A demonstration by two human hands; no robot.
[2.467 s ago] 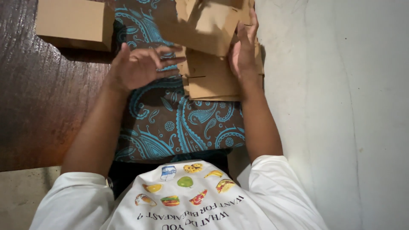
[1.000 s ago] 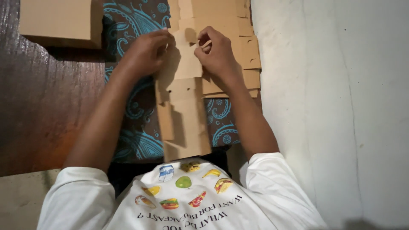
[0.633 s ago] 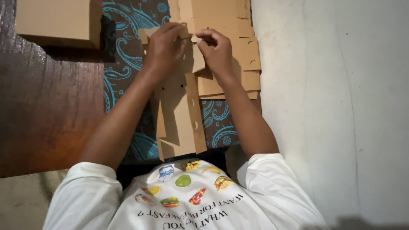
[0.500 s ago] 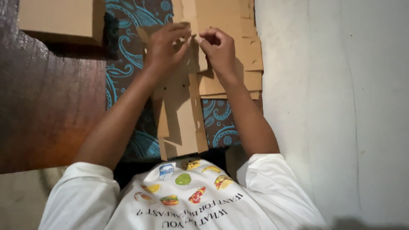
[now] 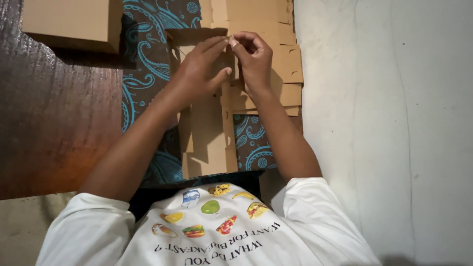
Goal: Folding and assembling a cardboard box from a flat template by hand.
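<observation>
Over paisley cloth (image 5: 148, 74), left hand (image 5: 199, 69), right hand (image 5: 253, 59): fingers pinching cardboard blank (image 5: 209, 133)

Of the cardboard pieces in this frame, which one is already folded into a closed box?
The cardboard box at top left on the dark wood. The piece in the hands is half-folded, and the stack behind lies flat.

The cardboard blank (image 5: 209, 143) and box (image 5: 69, 22) are plain tan. The cloth (image 5: 148, 59) is black with turquoise paisley; the floor (image 5: 54, 118) is dark reddish-brown wood. The shirt (image 5: 217, 236) is white with small multicoloured food prints
</observation>
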